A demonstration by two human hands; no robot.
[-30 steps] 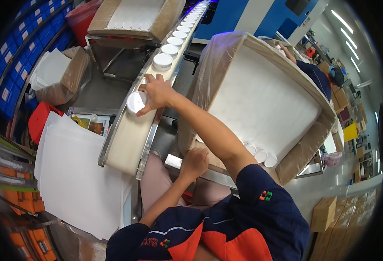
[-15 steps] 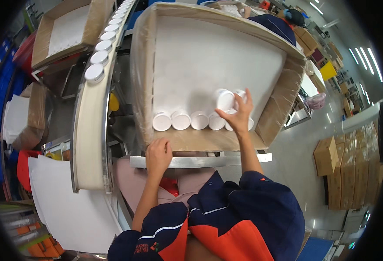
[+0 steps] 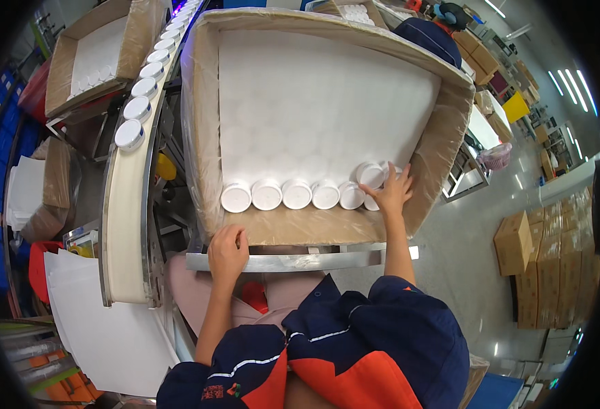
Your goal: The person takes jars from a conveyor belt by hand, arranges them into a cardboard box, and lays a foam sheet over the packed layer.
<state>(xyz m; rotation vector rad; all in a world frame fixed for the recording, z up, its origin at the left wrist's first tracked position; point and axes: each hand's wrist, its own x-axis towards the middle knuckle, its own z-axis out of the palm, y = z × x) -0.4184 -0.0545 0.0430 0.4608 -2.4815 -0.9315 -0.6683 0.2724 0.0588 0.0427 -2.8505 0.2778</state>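
My right hand (image 3: 391,193) spans two white round jars at the right end of the carton (image 3: 201,136), its thumb against the nearer jar (image 3: 370,174) and its fingers at the other jar (image 3: 391,169), which is partly hidden. Both sit just behind a row of several like jars (image 3: 296,194) along the carton's near wall, the row's right end partly covered by the hand. My left hand (image 3: 229,252), fingers curled and no object visible in them, rests by the carton's near left edge, above a metal rail (image 3: 293,262).
A conveyor belt (image 3: 126,245) at left carries a line of white jars (image 3: 130,135). Beyond it stands another lined carton (image 3: 61,88) with jars. White sheets (image 3: 109,327) lie at lower left. Stacked cartons (image 3: 552,273) stand at right; a co-worker (image 3: 428,41) is at the far right.
My right hand has moved right and down with the jars, from above the liner to beside the row. The conveyor's jars have come nearer. My view has shifted slightly.
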